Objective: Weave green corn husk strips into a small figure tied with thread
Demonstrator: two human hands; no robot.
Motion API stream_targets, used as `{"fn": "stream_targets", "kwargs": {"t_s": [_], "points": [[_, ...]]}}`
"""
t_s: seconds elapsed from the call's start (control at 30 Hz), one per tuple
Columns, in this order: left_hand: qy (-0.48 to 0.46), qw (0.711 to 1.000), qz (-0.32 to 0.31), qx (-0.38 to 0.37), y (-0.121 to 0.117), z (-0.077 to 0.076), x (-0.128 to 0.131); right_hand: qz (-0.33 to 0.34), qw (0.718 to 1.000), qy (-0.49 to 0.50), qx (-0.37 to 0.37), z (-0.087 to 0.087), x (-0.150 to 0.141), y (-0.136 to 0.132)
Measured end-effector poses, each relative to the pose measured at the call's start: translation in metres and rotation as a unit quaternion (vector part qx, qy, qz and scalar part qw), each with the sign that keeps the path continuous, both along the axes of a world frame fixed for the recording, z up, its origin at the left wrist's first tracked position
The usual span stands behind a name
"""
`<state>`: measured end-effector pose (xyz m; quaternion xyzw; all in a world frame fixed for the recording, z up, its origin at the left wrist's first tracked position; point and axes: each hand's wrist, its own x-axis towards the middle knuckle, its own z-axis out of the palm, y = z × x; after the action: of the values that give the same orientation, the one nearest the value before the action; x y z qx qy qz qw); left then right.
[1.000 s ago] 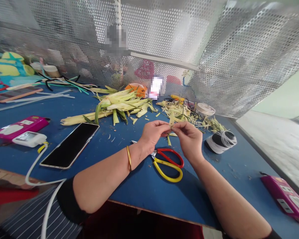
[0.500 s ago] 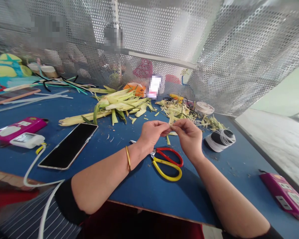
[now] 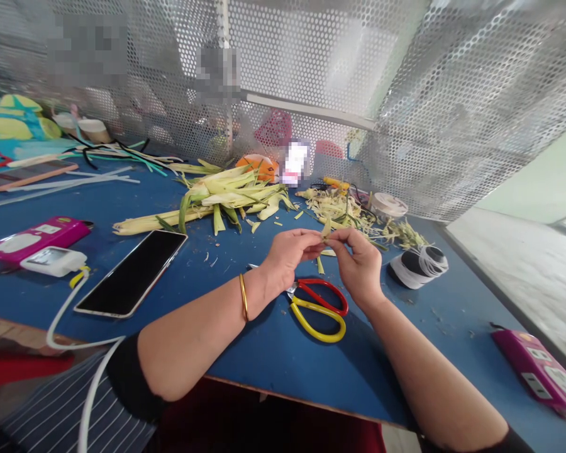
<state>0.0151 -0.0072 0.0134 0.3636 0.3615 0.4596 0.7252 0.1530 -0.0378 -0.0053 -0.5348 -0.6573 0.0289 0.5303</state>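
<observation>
My left hand [image 3: 287, 251] and my right hand [image 3: 360, 261] meet fingertip to fingertip above the table. Both pinch a small pale-green piece of corn husk [image 3: 327, 228], which pokes up between them; its lower part is hidden by the fingers. Just below my hands lie scissors [image 3: 321, 322] with one red and one yellow handle, their blades partly behind my left wrist. Beyond my fingers spreads a pile of shredded husk strips [image 3: 337, 204]. Larger corn husks [image 3: 226, 192] lie in a heap to the left of it.
A phone [image 3: 134, 274] and a magenta power strip [image 3: 42, 238] with a white cable lie at left. On the right are a thread spool [image 3: 419, 267] and another magenta power strip [image 3: 538, 368]. A perforated metal screen [image 3: 302, 69] rises behind the blue table [image 3: 283, 371].
The fingertips have shifted slightly, and more of the husk piece shows above them. Both hands stay together in nearly the same place. The view has moved a little.
</observation>
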Motion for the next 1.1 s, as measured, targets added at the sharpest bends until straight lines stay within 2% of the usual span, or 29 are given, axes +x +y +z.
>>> {"fn": "stream_targets", "kwargs": {"t_s": [0.13,0.3,0.63,0.9,1.1], "points": [[0.010,0.999,0.042,0.023,-0.0026,0.0009,0.0036,0.017,0.997,0.075,-0.020,-0.0010,-0.0040,-0.0001],[0.013,0.997,0.061,0.033,-0.0046,0.0013,0.0055,0.037,0.987,0.152,-0.031,-0.0040,-0.0053,0.0017],[0.039,0.993,0.068,0.084,-0.0054,-0.0020,0.0068,0.011,0.991,0.129,-0.026,-0.0049,-0.0075,0.0009],[0.067,0.987,0.069,0.131,-0.0063,-0.0061,0.0092,0.041,0.970,0.237,-0.029,-0.0061,-0.0053,0.0063],[0.104,0.984,0.057,0.129,-0.0027,-0.0069,0.0070,0.061,0.967,0.242,-0.041,-0.0066,-0.0046,0.0080]]}}
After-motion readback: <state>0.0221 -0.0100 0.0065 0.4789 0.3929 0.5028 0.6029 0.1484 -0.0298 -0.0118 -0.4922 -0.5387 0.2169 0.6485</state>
